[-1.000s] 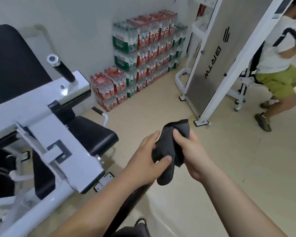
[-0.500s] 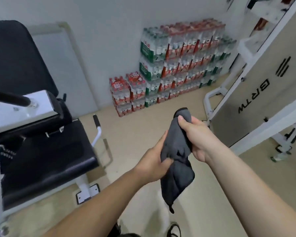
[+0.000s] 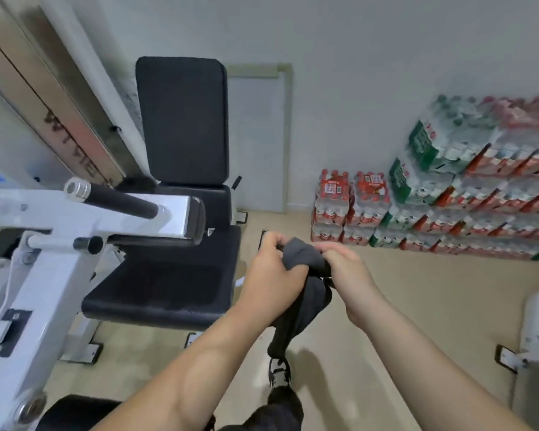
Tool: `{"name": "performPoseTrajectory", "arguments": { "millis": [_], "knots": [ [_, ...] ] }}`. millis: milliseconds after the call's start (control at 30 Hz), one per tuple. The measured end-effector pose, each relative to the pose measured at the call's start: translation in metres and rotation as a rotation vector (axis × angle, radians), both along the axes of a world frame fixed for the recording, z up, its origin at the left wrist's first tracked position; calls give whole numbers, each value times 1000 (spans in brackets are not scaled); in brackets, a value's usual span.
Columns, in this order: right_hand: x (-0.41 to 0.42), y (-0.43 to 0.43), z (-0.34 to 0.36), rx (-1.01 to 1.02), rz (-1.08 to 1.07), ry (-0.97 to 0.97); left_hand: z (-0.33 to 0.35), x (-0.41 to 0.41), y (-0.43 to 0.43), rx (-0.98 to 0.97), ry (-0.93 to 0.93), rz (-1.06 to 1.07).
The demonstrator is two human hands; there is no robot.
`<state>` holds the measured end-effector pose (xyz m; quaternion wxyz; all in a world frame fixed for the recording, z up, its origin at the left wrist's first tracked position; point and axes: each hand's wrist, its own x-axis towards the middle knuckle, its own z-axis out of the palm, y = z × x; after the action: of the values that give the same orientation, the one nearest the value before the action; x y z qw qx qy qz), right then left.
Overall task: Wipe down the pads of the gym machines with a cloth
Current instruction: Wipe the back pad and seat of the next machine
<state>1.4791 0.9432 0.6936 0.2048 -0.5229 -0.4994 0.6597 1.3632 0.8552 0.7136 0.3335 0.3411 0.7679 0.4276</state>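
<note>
- The floor (image 3: 433,306) is pale beige and smooth, meeting a plain light-grey wall (image 3: 355,57).
- Shrink-wrapped packs of bottled water (image 3: 448,194) (red and green labels) are stacked in tiers against that wall on the right side.
- A white-framed gym machine (image 3: 44,259) stands on the left, with a black-gripped handle (image 3: 119,199) jutting up from its arm.
- Its black back pad (image 3: 182,119) stands upright against the wall side, and its black seat pad (image 3: 165,284) lies flat below, just left of the hands.
- A pale panel (image 3: 259,141) leans on the wall behind the back pad.
- The dark grey cloth (image 3: 305,275) is held in the air in front of the person, above the floor and to the right of the seat pad, touching neither pad.
- The left hand (image 3: 274,275) is closed in a fist around the cloth's upper left part.
- The right hand (image 3: 349,275) is closed on the cloth's upper right part, fingers curled over it.
- The rest of the cloth hangs down between the two wrists (bunched and twisted).
- One shoe (image 3: 279,373) shows on the floor below the cloth.
</note>
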Motion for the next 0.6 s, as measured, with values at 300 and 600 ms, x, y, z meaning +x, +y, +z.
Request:
{"name": "performPoseTrajectory", "arguments": {
  "millis": [300,600],
  "knots": [
    [-80,189,31,318,333,-63,17,-93,185,171,-281,89],
    [-239,332,36,-122,369,283,-22,-196,299,303,-13,170]
  ]
}}
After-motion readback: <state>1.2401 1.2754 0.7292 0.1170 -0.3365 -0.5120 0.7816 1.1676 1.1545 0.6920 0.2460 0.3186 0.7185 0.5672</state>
